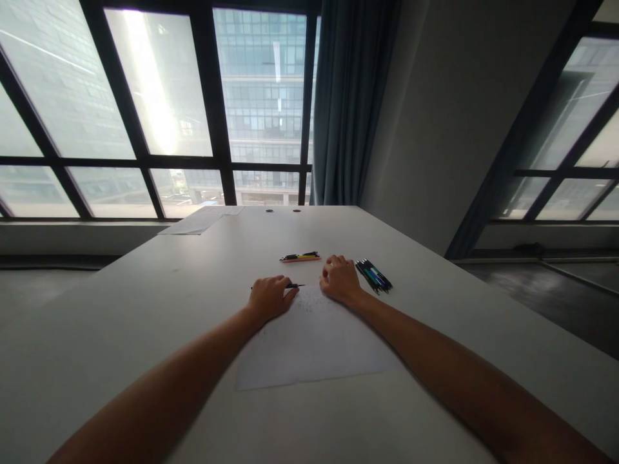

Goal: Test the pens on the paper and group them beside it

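Note:
My left hand [271,298] rests on the white table [145,309] at the top left corner of a sheet of paper [314,345], closed over a dark pen [293,285] whose tip sticks out to the right. Across the sheet, my right hand [340,278] lies at the top right corner with its fingers curled into a loose fist; nothing shows in it. Faint marks sit on the paper between the two hands.
A small group of pens and pencils [300,258], yellow, black and orange, lies just beyond the hands. A bunch of dark, blue and green pens [373,276] lies right of my right hand. More papers [203,220] sit at the table's far left edge by the windows.

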Action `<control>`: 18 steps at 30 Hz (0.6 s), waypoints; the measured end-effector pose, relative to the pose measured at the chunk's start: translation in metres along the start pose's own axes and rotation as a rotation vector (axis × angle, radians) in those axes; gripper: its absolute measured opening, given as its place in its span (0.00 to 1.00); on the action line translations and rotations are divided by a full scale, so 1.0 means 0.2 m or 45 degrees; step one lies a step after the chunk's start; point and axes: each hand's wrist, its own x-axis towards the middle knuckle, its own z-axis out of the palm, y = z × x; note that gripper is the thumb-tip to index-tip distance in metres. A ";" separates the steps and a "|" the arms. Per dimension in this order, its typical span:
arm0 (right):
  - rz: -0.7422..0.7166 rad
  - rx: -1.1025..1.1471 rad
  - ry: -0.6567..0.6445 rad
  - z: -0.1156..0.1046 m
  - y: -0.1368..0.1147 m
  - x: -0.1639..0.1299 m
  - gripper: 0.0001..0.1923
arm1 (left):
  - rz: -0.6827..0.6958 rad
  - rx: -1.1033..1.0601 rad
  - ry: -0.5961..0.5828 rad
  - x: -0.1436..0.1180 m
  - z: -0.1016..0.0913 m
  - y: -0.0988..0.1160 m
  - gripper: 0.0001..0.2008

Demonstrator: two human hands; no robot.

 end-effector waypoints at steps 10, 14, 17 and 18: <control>-0.018 0.122 0.136 -0.04 -0.01 0.01 0.06 | -0.061 0.017 -0.083 0.00 -0.02 0.01 0.21; 0.027 0.261 0.261 -0.03 0.01 0.02 0.09 | -0.091 0.061 -0.152 0.01 -0.03 0.02 0.22; 0.126 0.398 0.348 -0.01 0.04 0.03 0.11 | -0.110 0.083 -0.163 0.01 -0.03 0.02 0.23; 0.145 0.441 0.375 -0.01 0.05 0.03 0.11 | -0.113 0.087 -0.160 0.01 -0.03 0.02 0.23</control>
